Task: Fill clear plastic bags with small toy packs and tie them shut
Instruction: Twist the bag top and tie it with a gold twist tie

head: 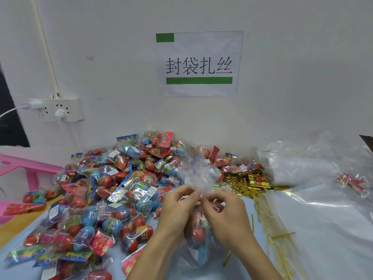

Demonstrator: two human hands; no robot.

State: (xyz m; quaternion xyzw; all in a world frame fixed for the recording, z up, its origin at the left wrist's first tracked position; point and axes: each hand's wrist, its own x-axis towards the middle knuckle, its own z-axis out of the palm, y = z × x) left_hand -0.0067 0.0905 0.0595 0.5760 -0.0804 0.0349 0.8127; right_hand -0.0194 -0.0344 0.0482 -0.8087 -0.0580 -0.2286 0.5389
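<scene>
Both hands, left hand (177, 201) & right hand (224, 207), pinch the gathered neck of the filled bag (198, 235), held just above the table (333, 239). Film looks thin, slippery; contents prob light but lumpy. Best held at the neck, above the toys.

From my remote seat, the clear bag (198, 174) is a motion-blurred smear above both hands, so I cannot tell how its neck is gathered. My left hand (177, 209) and right hand (226, 215) cover the filled lower part; only red and blue shapes show between them. Whether a gold tie sits in the fingers is too blurred to say. Both forearms run off the bottom edge. The toy packs (105, 199) spill past the lower left edge, their labels unreadable. The pink furniture (26, 168) is cut by the left edge.
</scene>
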